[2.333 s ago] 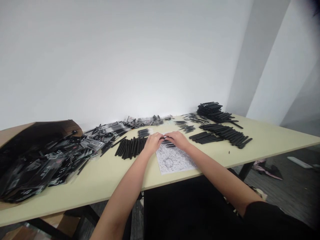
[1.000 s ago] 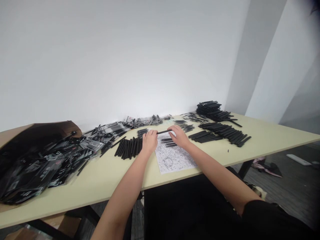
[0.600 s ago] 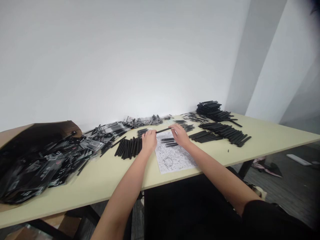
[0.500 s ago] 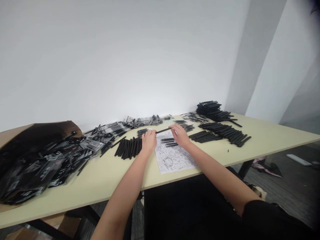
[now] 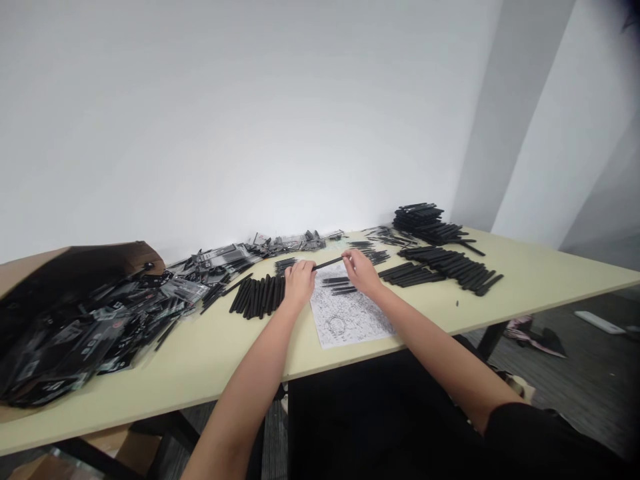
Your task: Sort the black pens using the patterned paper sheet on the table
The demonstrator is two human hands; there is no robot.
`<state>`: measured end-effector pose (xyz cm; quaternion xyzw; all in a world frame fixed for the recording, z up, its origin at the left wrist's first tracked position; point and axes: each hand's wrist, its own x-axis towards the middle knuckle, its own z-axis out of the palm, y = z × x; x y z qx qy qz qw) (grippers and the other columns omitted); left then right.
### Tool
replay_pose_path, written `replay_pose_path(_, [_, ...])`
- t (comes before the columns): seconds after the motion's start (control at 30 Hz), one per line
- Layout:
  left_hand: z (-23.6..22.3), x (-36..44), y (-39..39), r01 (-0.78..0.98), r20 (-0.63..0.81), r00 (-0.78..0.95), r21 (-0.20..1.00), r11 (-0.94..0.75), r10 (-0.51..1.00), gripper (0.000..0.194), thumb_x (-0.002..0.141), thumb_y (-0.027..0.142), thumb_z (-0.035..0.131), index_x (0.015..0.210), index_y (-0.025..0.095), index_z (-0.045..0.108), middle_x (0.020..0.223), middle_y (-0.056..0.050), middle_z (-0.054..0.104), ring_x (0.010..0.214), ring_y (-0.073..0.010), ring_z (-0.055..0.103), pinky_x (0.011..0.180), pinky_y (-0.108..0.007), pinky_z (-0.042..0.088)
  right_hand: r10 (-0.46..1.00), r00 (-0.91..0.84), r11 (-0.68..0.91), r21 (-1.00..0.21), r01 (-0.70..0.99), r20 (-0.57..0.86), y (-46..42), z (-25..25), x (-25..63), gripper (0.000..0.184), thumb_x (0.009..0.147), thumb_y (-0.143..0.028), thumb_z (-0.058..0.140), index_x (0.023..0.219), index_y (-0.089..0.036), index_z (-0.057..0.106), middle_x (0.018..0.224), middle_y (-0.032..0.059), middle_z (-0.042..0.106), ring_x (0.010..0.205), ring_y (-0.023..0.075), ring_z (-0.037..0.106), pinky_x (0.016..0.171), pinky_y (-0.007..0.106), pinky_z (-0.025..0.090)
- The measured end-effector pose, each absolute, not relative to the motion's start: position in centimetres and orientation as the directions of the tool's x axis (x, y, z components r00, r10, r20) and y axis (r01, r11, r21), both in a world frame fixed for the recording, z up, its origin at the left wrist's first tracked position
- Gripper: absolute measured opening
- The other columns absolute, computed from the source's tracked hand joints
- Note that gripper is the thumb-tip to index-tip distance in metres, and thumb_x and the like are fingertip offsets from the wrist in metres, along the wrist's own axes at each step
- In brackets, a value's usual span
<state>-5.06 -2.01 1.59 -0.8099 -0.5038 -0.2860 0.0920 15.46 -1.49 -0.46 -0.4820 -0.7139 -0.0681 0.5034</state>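
A slim black pen (image 5: 329,263) is held level above the scribbled paper (image 5: 353,321). My left hand (image 5: 300,283) grips its left end with closed fingers, while my right hand (image 5: 361,272) pinches the right end between thumb and fingertips. On the paper, under the pen, lie several thin black sticks (image 5: 341,281), partly covered by my right hand. A row of thicker black pens (image 5: 257,297) lies side by side just left of my left hand. Right of my right hand are more black pens (image 5: 413,273) in a row.
An open cardboard box (image 5: 145,253) at the left spills plastic-wrapped black packets (image 5: 100,340) onto the pale yellow table (image 5: 215,353). Clear wrappers (image 5: 295,241) lie along the wall. A tall pile of black pens (image 5: 420,217) stands at the back right. A tiny dark piece (image 5: 457,303) sits near the front edge.
Both hands and the pen between them have barely shifted, slightly to the right. The grip at each end looks the same, and the surrounding piles have not changed.
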Motion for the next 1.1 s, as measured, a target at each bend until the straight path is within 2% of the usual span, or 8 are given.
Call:
replay_pose_path(0.27, [1.4, -5.1, -1.9, 0.852, 0.573, 0.357, 0.125, -0.508, 0.738, 0.014, 0.095, 0.022, 0.051, 0.108, 0.024, 0.056, 0.112, -0.003, 0.065, 0.108, -0.0201, 0.055, 0.09, -0.035, 0.033, 0.656, -0.029, 0.467, -0.375, 0.801, 0.754, -1.5, -0.4, 15.5, 0.037, 0.098, -0.04, 0.031, 0.068, -0.023, 0.044, 0.065, 0.003, 0.051, 0.064, 0.0189, 0.048, 0.063, 0.03, 0.033])
replay_pose_path(0.33, [1.4, -5.1, -2.0, 0.86, 0.568, 0.346, 0.126, -0.494, 0.747, 0.015, 0.095, 0.021, 0.05, 0.108, 0.024, 0.056, 0.113, -0.004, 0.065, 0.108, -0.0202, 0.055, 0.09, -0.035, 0.033, 0.655, -0.013, 0.459, -0.384, 0.801, 0.756, -1.7, -0.3, 15.6, 0.037, 0.098, -0.041, 0.032, 0.07, -0.023, 0.046, 0.066, 0.0031, 0.053, 0.064, 0.0188, 0.049, 0.063, 0.03, 0.033])
replay_pose_path(0.5, [1.6, -5.1, -2.1, 0.879, 0.566, 0.312, 0.134, -0.458, 0.763, 0.016, 0.095, 0.022, 0.049, 0.11, 0.023, 0.056, 0.112, -0.004, 0.065, 0.107, -0.0206, 0.056, 0.088, -0.035, 0.034, 0.634, -0.008, 0.535, -0.432, 0.727, 0.773, -1.9, -0.4, 15.5, 0.026, 0.095, -0.039, 0.041, 0.106, -0.02, 0.055, 0.09, 0.0053, 0.063, 0.07, 0.0174, 0.055, 0.071, 0.03, 0.04])
replay_pose_path(0.57, [1.6, -5.2, -2.1, 0.878, 0.563, 0.312, 0.137, -0.459, 0.765, 0.017, 0.095, 0.022, 0.048, 0.11, 0.023, 0.056, 0.112, -0.004, 0.065, 0.107, -0.0205, 0.056, 0.089, -0.035, 0.034, 0.636, -0.044, 0.559, -0.42, 0.715, 0.771, -1.8, -0.5, 15.4, 0.027, 0.094, -0.037, 0.041, 0.11, -0.019, 0.055, 0.094, 0.0065, 0.063, 0.072, 0.0176, 0.055, 0.073, 0.031, 0.042])
replay_pose_path(0.7, [1.5, -5.2, -1.9, 0.87, 0.555, 0.326, 0.14, -0.473, 0.765, 0.017, 0.095, 0.021, 0.049, 0.11, 0.023, 0.056, 0.113, -0.004, 0.065, 0.108, -0.0202, 0.056, 0.09, -0.035, 0.034, 0.635, -0.057, 0.556, -0.405, 0.725, 0.77, -1.6, -0.6, 15.4, 0.024, 0.094, -0.033, 0.04, 0.105, -0.02, 0.056, 0.094, 0.0072, 0.064, 0.075, 0.0186, 0.056, 0.073, 0.031, 0.042])
replay_pose_path(0.8, [1.4, -5.2, -1.8, 0.868, 0.552, 0.333, 0.138, -0.477, 0.765, 0.017, 0.095, 0.022, 0.05, 0.11, 0.024, 0.057, 0.113, -0.004, 0.066, 0.109, -0.0199, 0.056, 0.091, -0.034, 0.034, 0.628, -0.07, 0.561, -0.388, 0.732, 0.775, -1.8, -0.3, 15.5, 0.021, 0.094, -0.034, 0.04, 0.092, -0.021, 0.055, 0.086, 0.0054, 0.061, 0.073, 0.0178, 0.053, 0.071, 0.03, 0.04])
replay_pose_path(0.97, [1.3, -5.3, -1.8, 0.857, 0.553, 0.355, 0.13, -0.499, 0.754, 0.015, 0.094, 0.022, 0.052, 0.108, 0.024, 0.057, 0.113, -0.004, 0.066, 0.109, -0.0204, 0.056, 0.091, -0.035, 0.033, 0.657, -0.09, 0.522, -0.365, 0.771, 0.749, -2.4, 0.1, 15.4, 0.036, 0.096, -0.038, 0.036, 0.064, -0.023, 0.043, 0.066, 0.0022, 0.052, 0.065, 0.0169, 0.047, 0.064, 0.029, 0.034])
replay_pose_path(1.1, [1.4, -5.3, -1.8, 0.864, 0.547, 0.348, 0.129, -0.487, 0.761, 0.017, 0.094, 0.021, 0.051, 0.109, 0.024, 0.057, 0.113, -0.004, 0.065, 0.108, -0.0203, 0.056, 0.09, -0.035, 0.034, 0.661, -0.066, 0.512, -0.385, 0.768, 0.748, -2.6, 0.2, 15.4, 0.032, 0.095, -0.039, 0.037, 0.072, -0.022, 0.05, 0.072, 0.0031, 0.057, 0.066, 0.0168, 0.049, 0.065, 0.029, 0.035])
